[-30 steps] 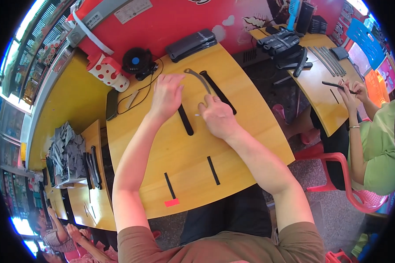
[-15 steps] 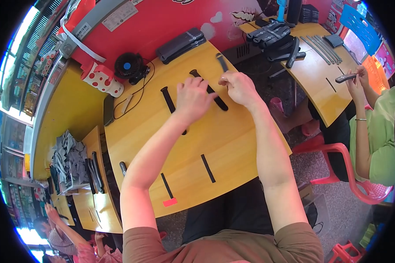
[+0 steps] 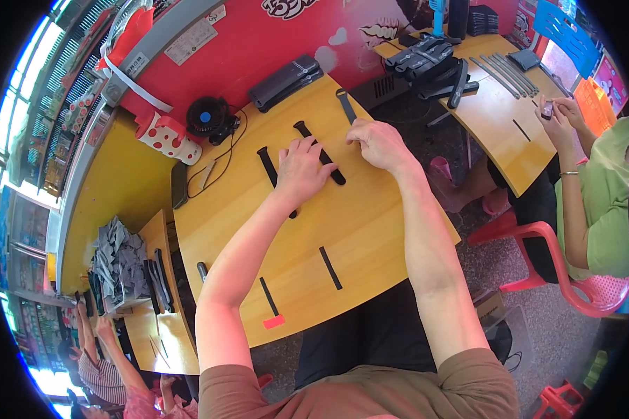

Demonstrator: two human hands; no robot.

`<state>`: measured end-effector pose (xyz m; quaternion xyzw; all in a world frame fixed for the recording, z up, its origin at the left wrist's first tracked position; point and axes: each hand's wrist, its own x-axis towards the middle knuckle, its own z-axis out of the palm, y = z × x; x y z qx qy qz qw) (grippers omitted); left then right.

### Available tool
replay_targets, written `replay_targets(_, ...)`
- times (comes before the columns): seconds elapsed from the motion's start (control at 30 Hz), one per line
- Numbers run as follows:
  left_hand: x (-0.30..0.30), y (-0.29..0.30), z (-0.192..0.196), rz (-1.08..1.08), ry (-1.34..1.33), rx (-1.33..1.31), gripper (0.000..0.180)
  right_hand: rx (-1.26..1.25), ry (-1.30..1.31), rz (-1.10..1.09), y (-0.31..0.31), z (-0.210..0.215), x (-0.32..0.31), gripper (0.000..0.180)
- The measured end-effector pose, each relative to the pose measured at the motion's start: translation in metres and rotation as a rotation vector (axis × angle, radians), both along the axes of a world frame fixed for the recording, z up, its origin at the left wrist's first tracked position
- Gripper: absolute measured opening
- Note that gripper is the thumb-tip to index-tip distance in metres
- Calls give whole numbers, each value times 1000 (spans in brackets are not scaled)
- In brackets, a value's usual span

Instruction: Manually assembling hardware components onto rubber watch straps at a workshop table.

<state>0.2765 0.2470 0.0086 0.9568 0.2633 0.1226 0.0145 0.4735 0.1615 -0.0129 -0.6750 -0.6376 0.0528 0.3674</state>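
My left hand (image 3: pixel 302 170) lies flat, fingers spread, on the yellow wooden table (image 3: pixel 370 230), pressing on a long black strap (image 3: pixel 319 151). A second black strap (image 3: pixel 270 167) lies just left of that hand. My right hand (image 3: pixel 376 142) pinches the near end of another black strap (image 3: pixel 344 105) that runs toward the table's far edge. Two short black strips (image 3: pixel 330 267) (image 3: pixel 268 296) lie nearer my body, the left one beside a small red tag (image 3: pixel 273 322).
A stack of black straps (image 3: pixel 284 82), a small black fan (image 3: pixel 205 117) and a red dotted cup (image 3: pixel 168 137) stand at the table's back. A person in green (image 3: pixel 597 195) sits at the right table, hands on a small object. Grey parts (image 3: pixel 119 258) pile on the left table.
Both my hands have moved farther away across the table. My right hand has carried the strap from the middle toward the far right edge; my left hand has come down flat on a strap.
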Motion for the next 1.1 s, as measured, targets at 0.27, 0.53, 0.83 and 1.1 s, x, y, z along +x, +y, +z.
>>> replay_targets(0.27,-7,4,4,-37,-65,55,50,44,-58,-40,-1,-1,4,21)
replay_targets(0.53,-57,7,14,31,-40,130,45,-18,-2,-240,-7,13,3,12)
replay_targets(0.83,-90,3,16,87,-31,65,44,-144,-104,-166,-2,4,0,26)
replay_targets(1.1,-76,-2,18,10,-6,127,47,-167,-85,-192,-7,14,-2,24)
